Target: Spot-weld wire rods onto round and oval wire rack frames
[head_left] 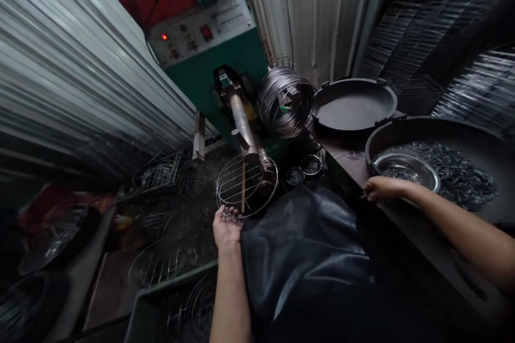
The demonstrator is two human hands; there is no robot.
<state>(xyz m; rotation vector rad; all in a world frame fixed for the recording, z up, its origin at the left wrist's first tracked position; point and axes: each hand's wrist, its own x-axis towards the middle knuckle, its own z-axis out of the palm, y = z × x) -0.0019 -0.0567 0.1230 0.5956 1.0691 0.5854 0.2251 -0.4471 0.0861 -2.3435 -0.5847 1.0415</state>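
My left hand has its fingers curled round the near rim of a round wire rack, a ring crossed by parallel wires. The far side of the rack lies under the metal arms of a green machine; whether they touch it I cannot tell. Beside the large dark pan at the right, my right hand is closed in a pinch. Something small and thin pokes out from its fingers, too small to name. A steel bowl of small metal pieces sits just behind that hand, among bent wire pieces.
A wire coil stands right of the machine. Behind the right hand are a shallow dark pan and a larger one. Two small cups, one a dark cup, sit near the rack. Wire racks fill a green crate at lower left.
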